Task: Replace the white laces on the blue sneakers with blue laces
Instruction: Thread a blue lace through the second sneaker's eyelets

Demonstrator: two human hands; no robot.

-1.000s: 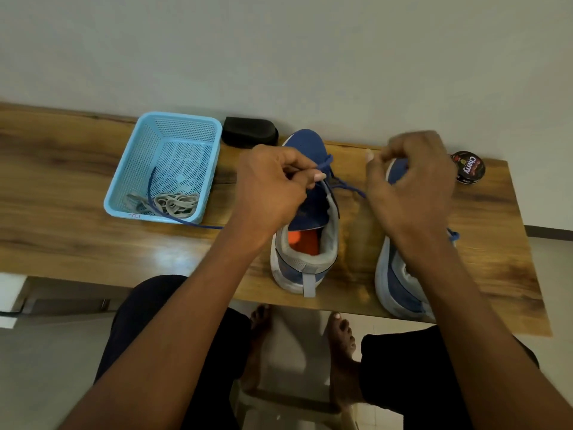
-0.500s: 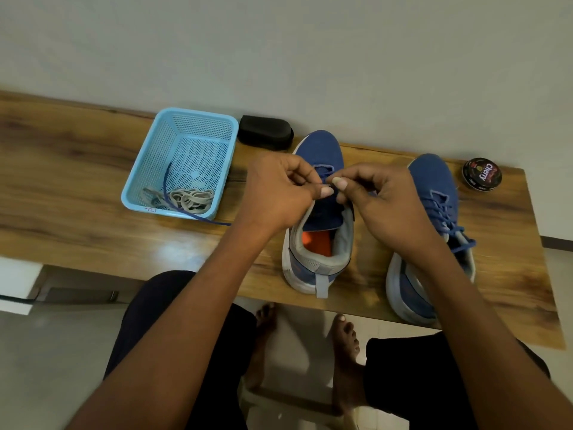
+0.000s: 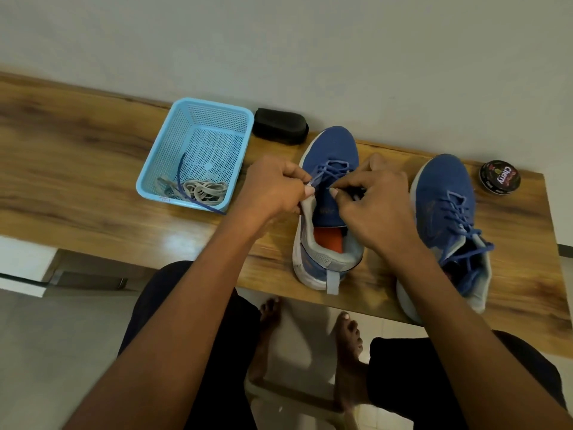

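- My left hand (image 3: pixel 273 187) has its fingers curled and pinching a strand of the thin blue lace (image 3: pixel 328 170) at the left edge of the shoe's throat.
- My right hand (image 3: pixel 376 201) is curled too, fingertips nipping the same lace over the tongue; a second ago it was out wide to the right drawing the lace through, and now it has come back in until both sets of fingertips nearly meet.
- I read that as one crossing pulled snug and the next eyelet being set up.
- Under both hands stands the left blue knit sneaker with the grey collar and orange insole (image 3: pixel 328 212), toe pointing to the far wall, laced only over its far eyelets, so the near rows remain to be done.
- Just right of it, the second blue sneaker (image 3: pixel 446 218) looks fully threaded in blue, its ends trailing loose over the collar.
- To the left, the light-blue perforated plastic basket (image 3: pixel 161 172) holds the pale removed laces (image 3: pixel 201 192) and a blue lace tail (image 3: pixel 181 175) running out over its near rim.
- Farther off on the wooden bench (image 3: pixel 77 181): a black oblong case (image 3: pixel 280 127) by the wall, and a round black polish tin (image 3: pixel 499 177) at far right.
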